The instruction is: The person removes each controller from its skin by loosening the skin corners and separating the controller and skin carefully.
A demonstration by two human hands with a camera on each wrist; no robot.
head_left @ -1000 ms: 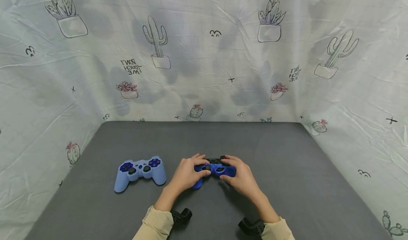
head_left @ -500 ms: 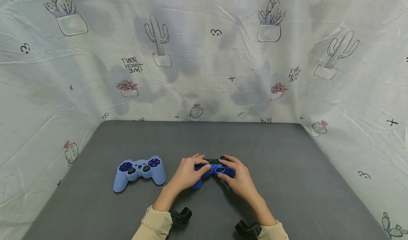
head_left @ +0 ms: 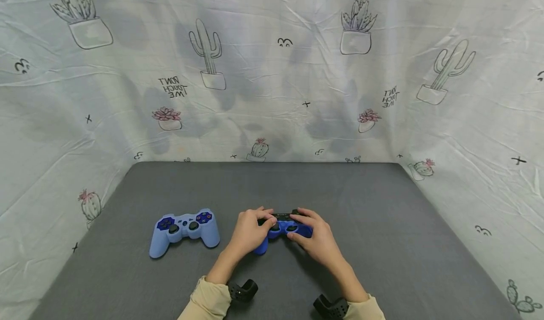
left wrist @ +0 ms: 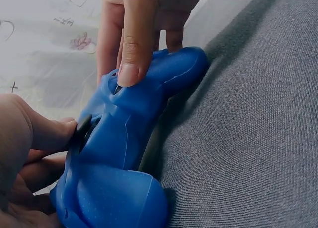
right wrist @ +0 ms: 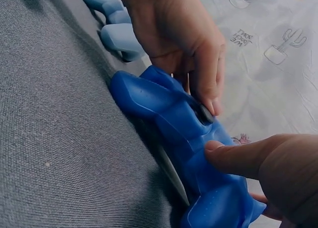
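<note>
A dark blue game controller [head_left: 284,227] lies near the front middle of the grey table [head_left: 382,244], and both hands grip it. My left hand [head_left: 248,232] wraps its left grip, with the thumb on a black stick [right wrist: 203,114]. My right hand [head_left: 316,239] holds the right grip, its thumb pressed on the controller's face [right wrist: 218,151]. In the left wrist view the controller [left wrist: 124,153] rests on the cloth with my left thumb [left wrist: 47,133] against the stick. A light blue controller [head_left: 184,229] lies untouched to the left.
A pale cloth printed with cacti [head_left: 272,74] walls in the table at the back and both sides. Black wrist camera mounts [head_left: 242,289] sit at my beige cuffs. The light blue controller [right wrist: 114,24] lies just beyond my left hand.
Both hands keep hold of the dark blue controller. The thumbs have shifted slightly inward over its face, and the view has drifted a little.
</note>
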